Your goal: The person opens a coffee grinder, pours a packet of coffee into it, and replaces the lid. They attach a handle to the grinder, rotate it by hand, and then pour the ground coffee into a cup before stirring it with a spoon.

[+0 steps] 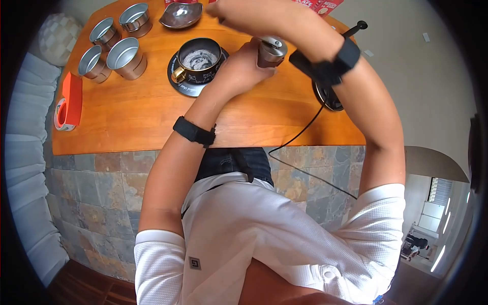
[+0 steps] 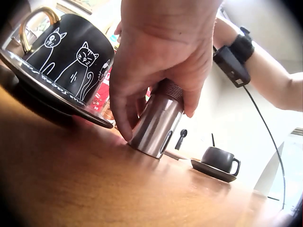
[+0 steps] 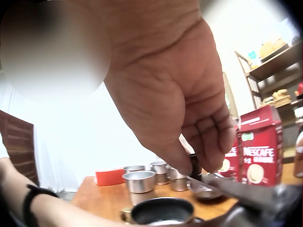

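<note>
A metal hand coffee grinder [image 2: 158,125] stands upright on the table, and my left hand [image 1: 245,71] grips it around its body. Its steel top [image 1: 273,49] shows beside the left fingers in the head view. My right hand [image 3: 177,99] reaches across above it and pinches the dark knob [image 3: 194,164] of its crank handle [image 3: 232,189]. In the head view the right hand is partly cut off at the top edge. Left of the grinder sits a black cup [image 1: 200,77] with white cat drawings and a gold handle, holding whitish powder, on a black saucer [image 1: 189,92].
Several steel cups [image 1: 127,58] stand at the left, near an orange-red tape dispenser [image 1: 73,96]. A metal bowl [image 1: 181,16] and red Nescafe boxes [image 3: 259,146] are at the back. Another black cup [image 2: 218,158] on a saucer stands right. A black cable [image 1: 300,133] crosses the table's front edge.
</note>
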Tool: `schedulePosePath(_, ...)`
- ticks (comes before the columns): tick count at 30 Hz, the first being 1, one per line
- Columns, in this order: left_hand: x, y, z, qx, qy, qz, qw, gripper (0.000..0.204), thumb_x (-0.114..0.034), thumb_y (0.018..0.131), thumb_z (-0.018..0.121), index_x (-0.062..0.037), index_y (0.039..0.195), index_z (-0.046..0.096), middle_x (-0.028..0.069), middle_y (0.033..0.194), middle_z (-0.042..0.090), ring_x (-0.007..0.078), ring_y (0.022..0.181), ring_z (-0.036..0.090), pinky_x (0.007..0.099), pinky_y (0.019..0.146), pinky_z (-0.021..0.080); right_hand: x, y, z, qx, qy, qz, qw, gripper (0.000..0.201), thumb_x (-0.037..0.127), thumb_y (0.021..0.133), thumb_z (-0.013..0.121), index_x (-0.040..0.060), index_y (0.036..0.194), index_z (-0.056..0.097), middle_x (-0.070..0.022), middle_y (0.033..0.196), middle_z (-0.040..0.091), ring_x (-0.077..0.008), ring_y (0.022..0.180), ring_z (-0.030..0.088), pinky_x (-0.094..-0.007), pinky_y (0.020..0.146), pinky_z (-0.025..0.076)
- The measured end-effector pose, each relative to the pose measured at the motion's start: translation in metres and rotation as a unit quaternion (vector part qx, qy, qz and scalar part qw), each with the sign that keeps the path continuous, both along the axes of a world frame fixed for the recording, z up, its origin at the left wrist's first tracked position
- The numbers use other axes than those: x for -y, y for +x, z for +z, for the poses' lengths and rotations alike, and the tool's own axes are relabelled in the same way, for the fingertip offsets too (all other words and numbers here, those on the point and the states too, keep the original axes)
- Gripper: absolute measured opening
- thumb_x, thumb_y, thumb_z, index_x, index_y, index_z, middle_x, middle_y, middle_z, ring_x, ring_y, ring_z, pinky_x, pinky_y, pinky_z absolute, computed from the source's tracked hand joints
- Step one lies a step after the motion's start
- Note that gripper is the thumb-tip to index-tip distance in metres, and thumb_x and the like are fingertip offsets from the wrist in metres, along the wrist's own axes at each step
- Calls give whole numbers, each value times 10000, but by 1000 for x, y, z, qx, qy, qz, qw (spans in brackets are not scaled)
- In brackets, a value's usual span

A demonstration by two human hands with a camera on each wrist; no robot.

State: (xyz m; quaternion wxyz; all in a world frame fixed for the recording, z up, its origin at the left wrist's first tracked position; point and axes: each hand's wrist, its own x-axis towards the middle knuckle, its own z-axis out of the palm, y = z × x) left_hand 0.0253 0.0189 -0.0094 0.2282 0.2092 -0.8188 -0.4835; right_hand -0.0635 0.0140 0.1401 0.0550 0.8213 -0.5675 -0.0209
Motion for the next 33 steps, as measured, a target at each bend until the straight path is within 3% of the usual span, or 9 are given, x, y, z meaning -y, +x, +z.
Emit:
schedulePosePath(2, -4, 2, 4, -15, -36, 22, 999, 544, -226, 820, 769, -9, 1255, 524, 176, 1119, 672, 269, 999, 683, 362, 884, 523, 15, -27, 1, -92, -4, -25, 995, 181, 33, 823, 589, -26, 918, 731, -239, 884, 712, -381, 836, 708, -445, 737, 568)
schedulePosePath(4, -4, 3, 8, 0, -43, 28, 999, 572, -269, 812, 770, -26, 1260, 510, 191, 1180, 646, 321, 1080, 646, 403, 921, 510, 12, -52, 6, -182, 41, -92, 978, 169, 40, 801, 604, -40, 875, 733, -244, 869, 712, -387, 844, 706, -453, 723, 565)
schedulePosePath(9, -7, 6, 13, 25, -49, 31, 998, 624, -272, 814, 785, -24, 1305, 490, 206, 1257, 623, 347, 1150, 626, 400, 969, 493, -41, -138, -15, -116, 16, -144, 983, 172, 100, 879, 657, -4, 1014, 636, -181, 774, 671, -374, 722, 666, -418, 634, 514)
schedulePosePath(13, -7, 4, 9, 11, -57, 39, 998, 613, -271, 819, 781, -25, 1302, 495, 198, 1252, 627, 327, 1143, 633, 394, 970, 492, -112, -105, 9, 26, 119, -298, 947, 171, 152, 905, 629, 8, 997, 633, -201, 806, 673, -378, 776, 662, -480, 680, 507)
schedulePosePath(24, 2, -5, -10, -34, -59, 28, 997, 502, -260, 848, 768, -36, 1230, 532, 109, 1062, 690, 206, 920, 662, 350, 855, 516, -161, 11, 9, 25, 91, -31, 995, 106, 109, 882, 631, 24, 928, 585, -181, 753, 646, -383, 752, 653, -477, 646, 495)
schedulePosePath(26, 0, 1, -2, -12, 15, 11, 1000, 538, -293, 774, 787, -35, 1165, 520, 187, 1202, 642, 356, 1123, 620, 420, 952, 490, -138, 23, 3, 52, 72, 3, 996, 97, 103, 879, 627, 23, 913, 583, -182, 748, 645, -383, 755, 656, -473, 650, 500)
schedulePosePath(29, 6, -2, -34, -234, -75, -83, 966, 592, -250, 805, 776, -18, 1299, 545, 170, 1232, 658, 337, 1113, 638, 388, 1001, 464, -89, 31, -5, 60, 13, 80, 995, 93, 102, 872, 623, 19, 911, 604, -197, 773, 655, -386, 769, 665, -461, 666, 519)
schedulePosePath(32, -6, 7, 12, 59, -1, -24, 998, 640, -232, 817, 758, -14, 1368, 519, 197, 1231, 659, 342, 1104, 646, 400, 985, 481, -42, 33, -2, -6, 12, 37, 999, 157, 105, 864, 615, 0, 976, 644, -228, 873, 683, -395, 853, 678, -470, 719, 539)
schedulePosePath(33, -2, 2, 2, 17, -32, -14, 999, 440, -191, 861, 727, 3, 1214, 551, 104, 968, 695, 180, 784, 674, 347, 758, 537, -29, 26, -1, -4, 7, 43, 999, 157, 105, 864, 615, 0, 976, 644, -228, 873, 683, -395, 853, 678, -470, 719, 539)
